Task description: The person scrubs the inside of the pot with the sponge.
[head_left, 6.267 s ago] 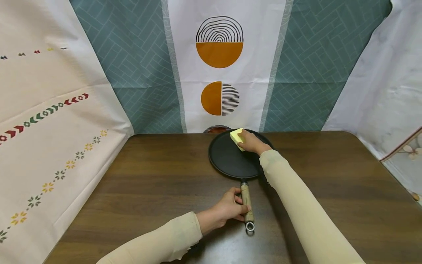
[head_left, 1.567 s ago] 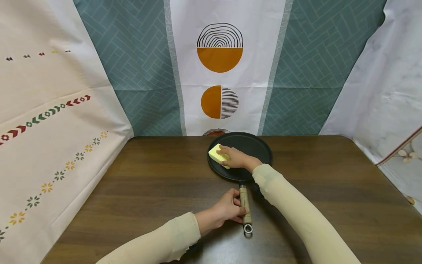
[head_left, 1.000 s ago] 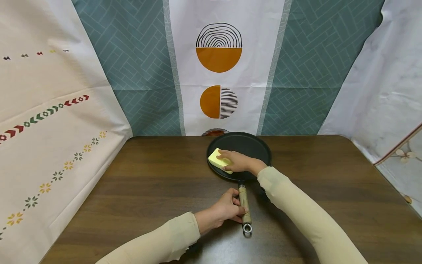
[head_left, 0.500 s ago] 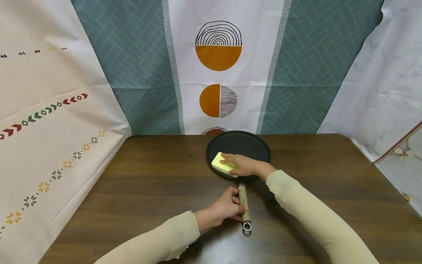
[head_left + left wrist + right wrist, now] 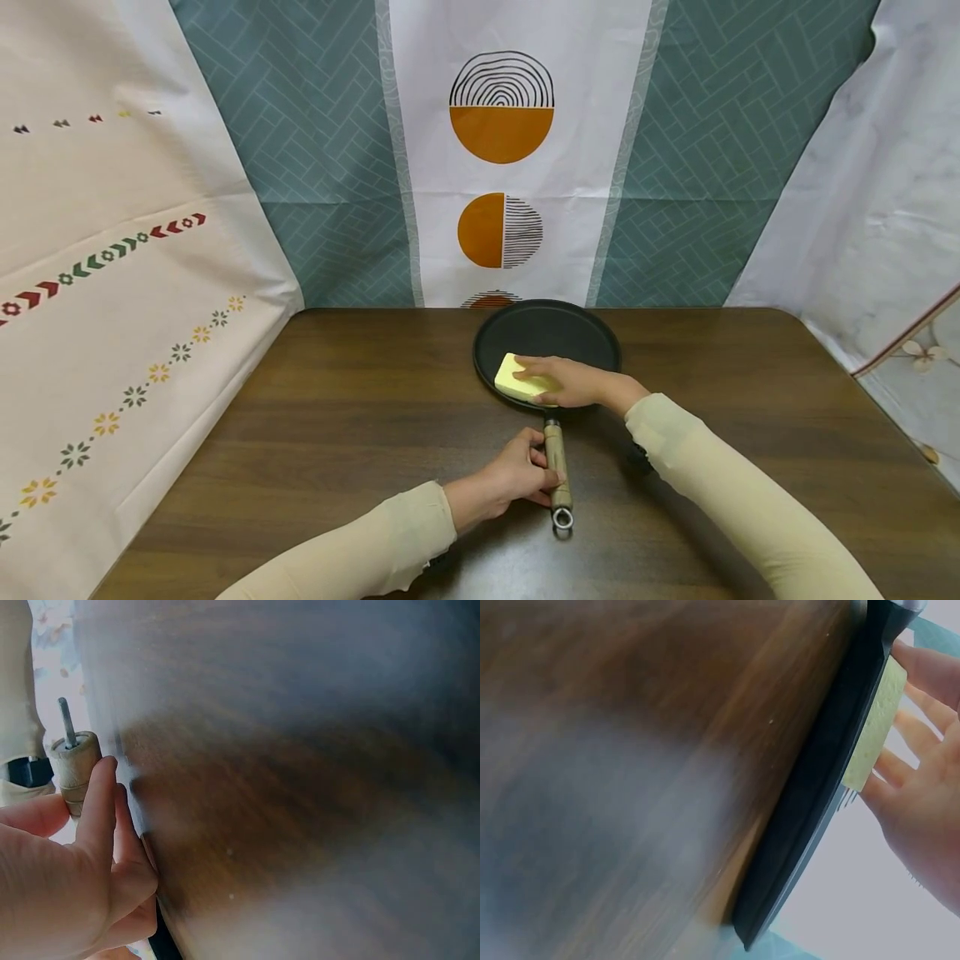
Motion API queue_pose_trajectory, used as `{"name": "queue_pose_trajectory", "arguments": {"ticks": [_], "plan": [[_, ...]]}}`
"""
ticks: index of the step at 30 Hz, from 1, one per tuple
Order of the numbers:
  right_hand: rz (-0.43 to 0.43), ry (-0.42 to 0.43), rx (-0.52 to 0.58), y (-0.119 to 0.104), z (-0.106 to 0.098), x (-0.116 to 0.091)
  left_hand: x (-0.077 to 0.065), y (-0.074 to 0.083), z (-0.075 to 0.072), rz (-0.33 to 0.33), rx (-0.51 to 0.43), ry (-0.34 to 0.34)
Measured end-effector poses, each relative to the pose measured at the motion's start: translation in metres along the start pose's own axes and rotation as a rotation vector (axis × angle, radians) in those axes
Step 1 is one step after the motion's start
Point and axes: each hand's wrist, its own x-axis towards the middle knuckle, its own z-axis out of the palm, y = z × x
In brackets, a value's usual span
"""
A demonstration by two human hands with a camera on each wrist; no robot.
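A round, flat black pan [image 5: 551,329] lies on the table, its wooden handle [image 5: 555,450] towards me. My left hand [image 5: 513,475] pinches that handle between thumb and fingers; in the left wrist view the handle's end [image 5: 75,769] and its metal loop stick out past the fingers. With spread fingers and thumb, my right hand [image 5: 573,383] holds a pale yellow sponge [image 5: 517,383] on the pan's near part, close to where the handle joins. The right wrist view has the sponge [image 5: 877,724] flat against the pan's top, the pan [image 5: 810,787] seen edge-on.
The brown wooden table [image 5: 360,417] spreads out on both sides of the pan. Behind it hangs a teal and white cloth [image 5: 337,167]. A cream patterned cloth [image 5: 150,292] borders the left, a white one [image 5: 877,208] the right.
The sponge and right hand have gone from the pan's far middle to its left edge, then along the rim towards me and rightward, near the handle. The left hand keeps its grip; the pan stays put.
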Motion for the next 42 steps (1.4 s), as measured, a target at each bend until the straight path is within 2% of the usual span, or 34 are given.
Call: {"name": "queue_pose_trajectory", "arguments": {"ticks": [13,17,24,27,33,42], "plan": [[0.019,0.022,0.002,0.007,-0.005,-0.016,-0.001,0.0,0.0,0.005,-0.002,0.008],[0.029,0.048,0.015,0.017,-0.011,-0.025,-0.001,0.001,0.001,0.001,-0.002,0.011],[0.104,0.09,0.047,0.039,-0.022,-0.041,0.001,-0.001,0.002,-0.002,-0.004,0.022],[0.138,0.118,0.039,0.044,-0.025,-0.044,0.001,-0.001,0.002,-0.001,0.0,0.025],[0.143,0.174,0.012,0.048,-0.026,-0.045,0.001,-0.001,0.001,-0.007,-0.016,0.009],[0.231,0.317,-0.022,0.049,-0.034,-0.05,-0.002,0.001,0.002,-0.003,-0.013,0.018]]}}
